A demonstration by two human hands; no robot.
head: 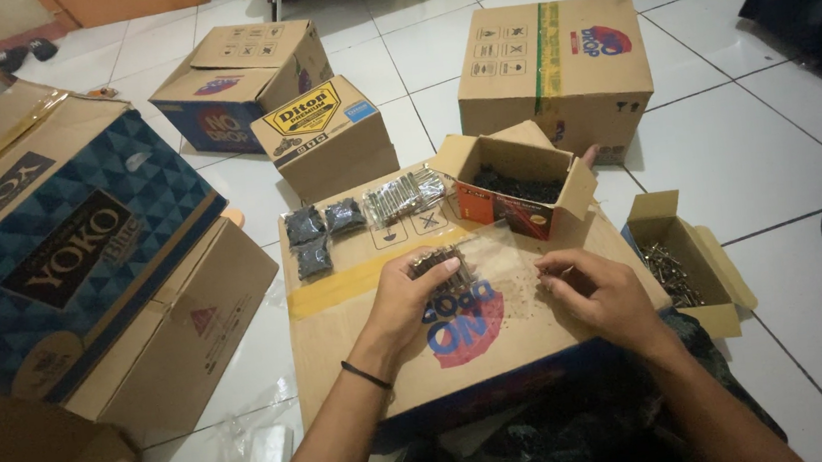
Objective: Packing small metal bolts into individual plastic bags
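Both hands (497, 288) hold clear bag (495, 263) – long axis left-right, screws (439, 263) at left end.

Dim, warm indoor light; soft glare on the far floor tiles (434, 48); corners darken, edges bend, fine detail slightly blurred.

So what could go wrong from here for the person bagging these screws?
1. The left hand holds a bunch of screws at the mouth of a clear bag; some could miss and scatter over the cardboard box.
2. The open orange box sits close beyond the bag; the right hand might knock it.
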